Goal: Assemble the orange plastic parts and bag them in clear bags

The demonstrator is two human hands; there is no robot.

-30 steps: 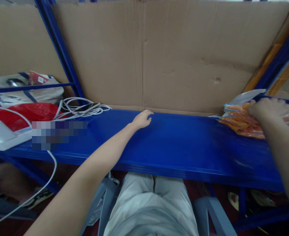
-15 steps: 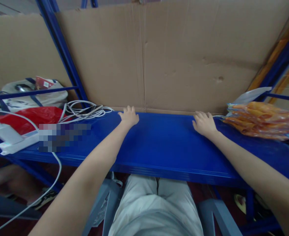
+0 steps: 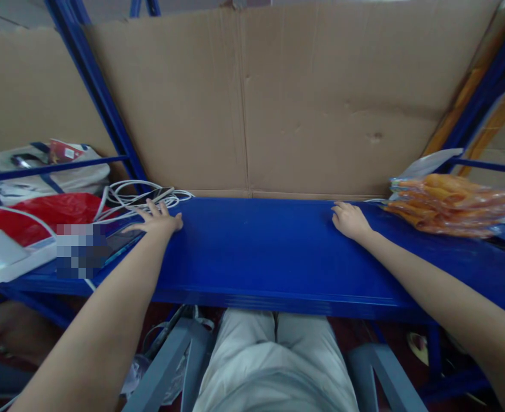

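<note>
My left hand (image 3: pixel 158 220), its fingers spread, is over the left part of the blue tabletop (image 3: pixel 252 252). It is beside a bundle of white cable (image 3: pixel 126 194) and close to a dark, flat, phone-like device (image 3: pixel 121 243), partly blurred out. Whether the fingertips touch the cable or the device I cannot tell. My right hand (image 3: pixel 350 220) lies on the tabletop to the right with nothing visible in it, its fingers loosely extended. To its right are orange items in clear plastic wrapping (image 3: pixel 445 203).
A white power strip (image 3: pixel 20 263) and a red plastic bag (image 3: pixel 59 212) are at the left. Behind them stands a canvas bag (image 3: pixel 50 171). A cardboard panel (image 3: pixel 312 97) closes the back between blue posts (image 3: pixel 102 97). Grey chair arms (image 3: pixel 170 355) flank my legs.
My left hand has moved left across the tabletop, from the middle to the cable and the dark device. My right hand stays in nearly the same place. The view has shifted slightly.
</note>
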